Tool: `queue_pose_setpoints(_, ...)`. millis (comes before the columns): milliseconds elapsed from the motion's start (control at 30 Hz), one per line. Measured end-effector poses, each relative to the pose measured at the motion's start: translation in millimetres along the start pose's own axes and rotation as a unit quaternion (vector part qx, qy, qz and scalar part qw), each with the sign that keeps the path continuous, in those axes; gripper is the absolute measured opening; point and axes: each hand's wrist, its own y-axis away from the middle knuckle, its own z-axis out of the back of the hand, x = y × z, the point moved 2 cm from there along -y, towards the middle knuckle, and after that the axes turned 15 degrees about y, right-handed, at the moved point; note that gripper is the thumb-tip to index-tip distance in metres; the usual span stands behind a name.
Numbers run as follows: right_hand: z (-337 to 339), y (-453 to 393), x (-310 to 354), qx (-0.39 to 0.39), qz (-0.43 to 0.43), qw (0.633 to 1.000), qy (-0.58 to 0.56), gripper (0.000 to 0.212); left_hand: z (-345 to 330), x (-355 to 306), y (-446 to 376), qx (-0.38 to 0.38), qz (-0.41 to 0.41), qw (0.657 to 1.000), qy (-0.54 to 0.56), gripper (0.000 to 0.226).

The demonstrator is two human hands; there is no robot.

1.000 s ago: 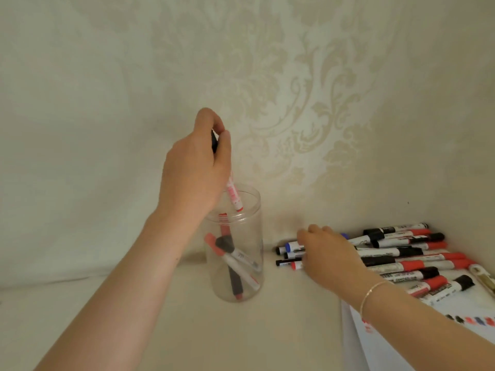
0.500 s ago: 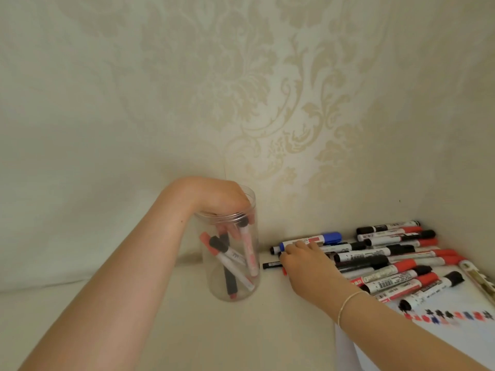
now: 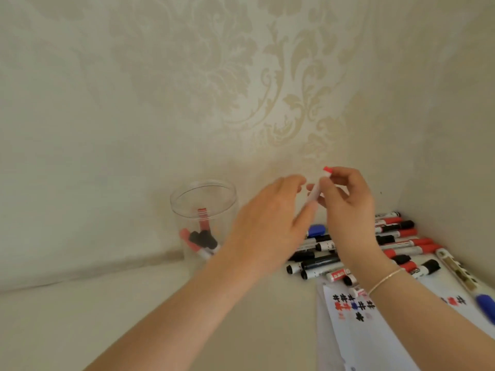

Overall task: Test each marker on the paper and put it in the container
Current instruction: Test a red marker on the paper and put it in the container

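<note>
Red-capped marker (image 3: 318,187): lifted off the table, tilted with its red end up, above the pile and in front of the wall
Right hand (image 3: 348,202): my fingers (image 3: 338,175) curl round the marker's upper part and pinch it near the red cap
Left hand (image 3: 270,223): raised just left of the marker, blurred; my fingertips reach toward its lower end, but whether they touch or grip it I cannot tell
Container (image 3: 203,223): clear plastic jar, upright on the table well left of my hands, open at the top; a few red and black markers lean inside it
Marker pile (image 3: 356,250): red, black and one blue-capped marker lying side by side on the table against the wall, below my right hand
Paper (image 3: 375,330): white sheet at the lower right, near the pile, with small black, red and blue test marks; my right forearm crosses above it
Bracelet (image 3: 385,281): thin band on my right wrist
</note>
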Motion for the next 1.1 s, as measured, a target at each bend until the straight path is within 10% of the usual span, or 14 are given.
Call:
queue_pose_setpoints(233, 22.2, 6.9, -11.4, -0.003, -0.16, 0.978, -0.131, 0.006, -72.5, 44.4, 13.0, 0.098, 0.145, 0.96, 0.217, 0.023)
queue_pose_setpoints(467, 30.8, 26.2, -28.7, 0.248, -0.243, 0.938, -0.001, 0.024, -78.2, 36.0, 17.0, 0.173, 0.123, 0.939, 0.27, 0.034)
queue_pose_setpoints(1100, 77.9, 35.3, -13.7, 0.405, -0.145, 0.902, -0.028, 0.031, -83.9, 6.9, 23.2, 0.402, 0.191, 0.743, 0.499, 0.051)
